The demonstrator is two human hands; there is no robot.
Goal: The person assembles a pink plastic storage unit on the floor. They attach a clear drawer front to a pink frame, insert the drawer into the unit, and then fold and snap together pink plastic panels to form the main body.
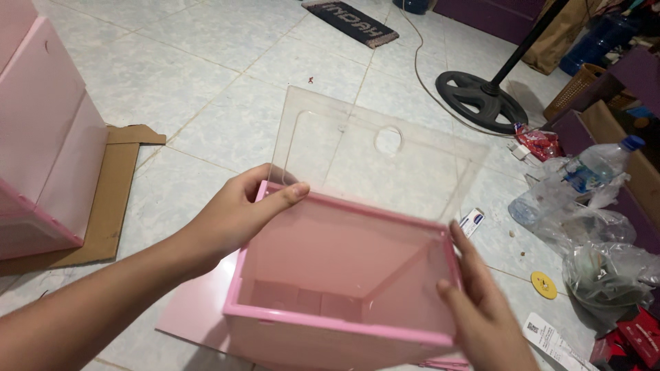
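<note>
A pink plastic drawer box (330, 323) is held in front of me over the tiled floor, its opening facing up. A clear plastic front panel (371, 158) with a round finger hole stands up from its far edge. My left hand (237, 213) grips the box's far left corner, thumb resting on the pink rim. My right hand (478, 309) presses flat against the box's right wall, thumb on the rim. A flat pink panel (196, 312) lies on the floor beneath the box.
A pink cabinet (41, 137) stands at left on flat brown cardboard (113, 199). A black fan base (481, 99) with cable sits at back right. Plastic bags (598, 254), a water bottle (598, 165), a yellow disc (544, 284) and papers (550, 340) clutter the right.
</note>
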